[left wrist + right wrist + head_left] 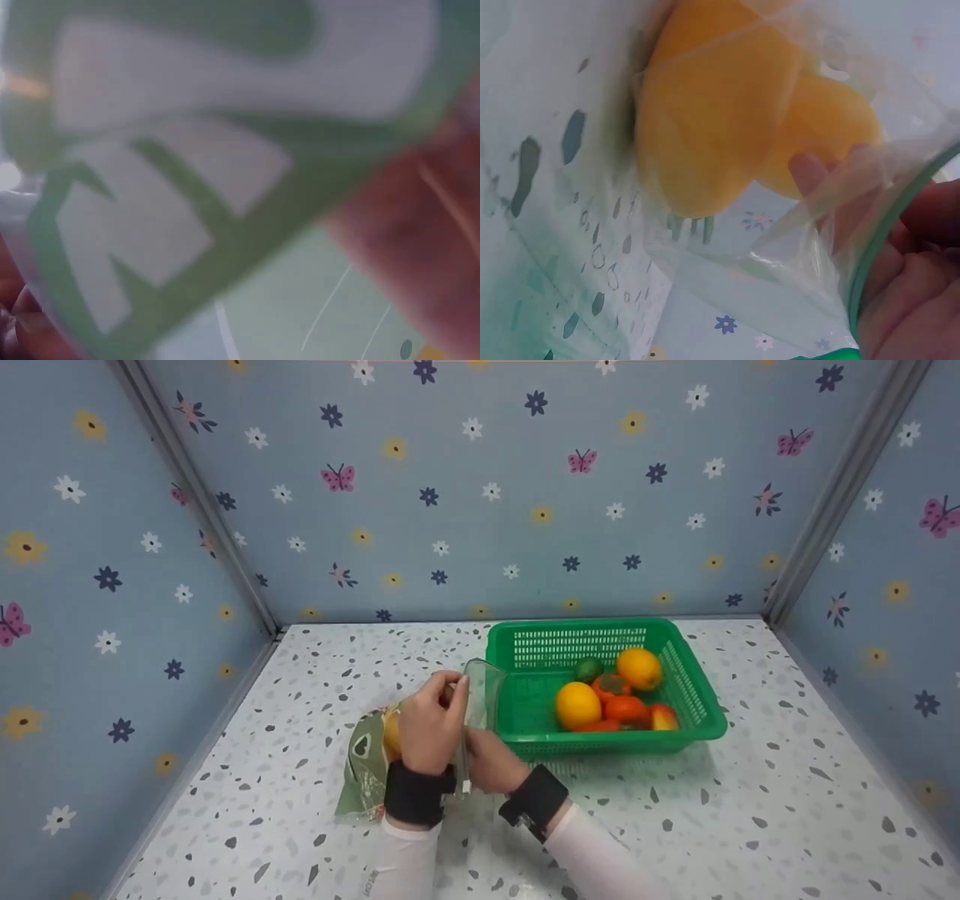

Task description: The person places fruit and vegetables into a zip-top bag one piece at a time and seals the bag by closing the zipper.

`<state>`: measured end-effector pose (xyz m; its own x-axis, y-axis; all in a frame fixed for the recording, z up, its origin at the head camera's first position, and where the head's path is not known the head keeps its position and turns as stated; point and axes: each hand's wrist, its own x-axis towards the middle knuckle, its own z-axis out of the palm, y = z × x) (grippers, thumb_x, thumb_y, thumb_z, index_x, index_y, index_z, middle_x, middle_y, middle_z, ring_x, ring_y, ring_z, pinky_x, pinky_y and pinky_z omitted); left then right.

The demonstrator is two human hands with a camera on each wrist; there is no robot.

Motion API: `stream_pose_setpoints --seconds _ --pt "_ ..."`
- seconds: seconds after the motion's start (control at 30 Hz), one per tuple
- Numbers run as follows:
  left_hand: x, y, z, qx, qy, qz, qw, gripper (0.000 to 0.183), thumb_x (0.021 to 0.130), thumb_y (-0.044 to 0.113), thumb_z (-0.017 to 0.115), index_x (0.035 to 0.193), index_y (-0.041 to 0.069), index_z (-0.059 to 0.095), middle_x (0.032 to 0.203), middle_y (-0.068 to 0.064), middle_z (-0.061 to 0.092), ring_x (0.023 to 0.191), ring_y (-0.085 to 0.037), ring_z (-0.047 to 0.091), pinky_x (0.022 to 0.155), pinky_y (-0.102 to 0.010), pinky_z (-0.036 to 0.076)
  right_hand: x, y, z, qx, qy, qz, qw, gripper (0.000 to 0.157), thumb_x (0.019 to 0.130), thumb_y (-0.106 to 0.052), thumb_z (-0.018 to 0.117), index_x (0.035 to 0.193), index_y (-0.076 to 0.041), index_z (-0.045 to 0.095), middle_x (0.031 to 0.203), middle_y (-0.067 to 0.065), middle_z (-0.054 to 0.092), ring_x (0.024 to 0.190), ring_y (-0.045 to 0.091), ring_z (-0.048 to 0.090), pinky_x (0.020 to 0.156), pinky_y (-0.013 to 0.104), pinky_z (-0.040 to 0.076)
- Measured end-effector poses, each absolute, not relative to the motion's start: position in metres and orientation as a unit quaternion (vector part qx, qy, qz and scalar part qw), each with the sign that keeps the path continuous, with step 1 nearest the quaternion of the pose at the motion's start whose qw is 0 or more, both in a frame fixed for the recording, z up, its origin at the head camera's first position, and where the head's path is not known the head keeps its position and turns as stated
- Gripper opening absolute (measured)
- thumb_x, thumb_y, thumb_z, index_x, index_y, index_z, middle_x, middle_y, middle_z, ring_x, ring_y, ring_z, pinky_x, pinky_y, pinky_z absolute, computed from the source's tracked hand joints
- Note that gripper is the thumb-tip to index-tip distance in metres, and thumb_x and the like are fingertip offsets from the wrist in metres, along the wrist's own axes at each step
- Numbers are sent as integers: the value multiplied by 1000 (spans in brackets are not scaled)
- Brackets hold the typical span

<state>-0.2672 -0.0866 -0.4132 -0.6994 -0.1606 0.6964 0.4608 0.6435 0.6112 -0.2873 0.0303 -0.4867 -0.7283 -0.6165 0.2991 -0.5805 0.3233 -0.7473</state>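
Observation:
A zip bag [367,769] with green print and a clear side lies on its side on the table, to the left of the basket. Through its clear plastic in the right wrist view show two yellow-orange fruits [712,105]. My left hand [431,724] pinches the bag's upper edge between thumb and fingers. Lower on the same edge, my right hand [495,761] grips the green zip strip [877,240]. A white zip slider [466,787] sits at the strip's near end. Large white lettering on the bag [135,225] fills much of the left wrist view.
Right beside my hands stands a green plastic basket [697,731]. In it lie two yellow-orange fruits [578,706], a persimmon [611,685], a dark green fruit [589,669] and several red-orange ones. Flower-patterned panels [480,510] close off the speckled table [750,810] on three sides.

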Motion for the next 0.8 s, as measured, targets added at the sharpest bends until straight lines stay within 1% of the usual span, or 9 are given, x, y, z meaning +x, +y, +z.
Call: stream_pose_setpoints --seconds 0.07,0.2,0.3,0.43,0.53,0.63,0.73,0.8 --pt "-267 -87 -414 -88 -825 -414 375 13 98 14 68 91 4 74 59 -4 55 53 -3 37 51 -24 32 -288 31 -482 -351 804 -479 30 30 109 -14 46 128 0 65 123 19 72 113 32 69 99 41 55" --pt "-268 -87 -414 -85 -825 -416 374 14 98 15 68 92 3 74 60 -4 55 54 -4 38 52 -24 33 -288 34 -473 -350 800 -486 26 33 110 -11 43 134 1 62 132 18 69 118 30 67 103 45 53" --pt "-269 -88 -415 -84 -824 -417 373 14 98 15 68 93 3 74 60 -4 56 54 -4 39 52 -24 34 -287 38 -467 -347 796 -496 28 35 108 -7 44 139 2 59 137 18 66 121 28 65 106 47 51" --pt "-269 -87 -416 -82 -825 -417 373 14 97 16 69 93 4 74 60 -4 56 53 -7 41 52 -25 34 -285 43 -460 -349 781 -516 41 40 104 -3 47 142 4 55 142 20 62 129 30 62 110 48 49" --pt "-268 -88 -415 -82 -825 -416 374 14 98 16 69 93 4 74 60 -4 56 52 -10 43 52 -25 35 -285 48 -453 -356 774 -522 42 38 103 -4 50 140 3 58 140 20 64 129 32 63 109 47 50" --pt "-268 -88 -415 -85 -825 -417 372 14 97 16 69 93 3 74 59 -5 57 51 -11 44 52 -25 35 -285 55 -444 -355 767 -534 36 30 104 -7 54 132 1 63 130 18 69 119 32 67 105 43 54" --pt "-268 -88 -414 -87 -826 -418 368 14 98 15 69 93 3 74 59 -5 56 51 -10 43 51 -24 35 -284 63 -436 -347 752 -559 32 25 104 -9 57 126 0 65 123 18 71 112 34 69 101 38 56" --pt "-268 -88 -415 -86 -827 -419 365 14 98 15 69 93 3 74 59 -4 55 51 -8 41 51 -24 34 -284 70 -430 -341 741 -577 30 25 104 -9 58 126 2 63 124 19 70 113 38 68 100 37 56"
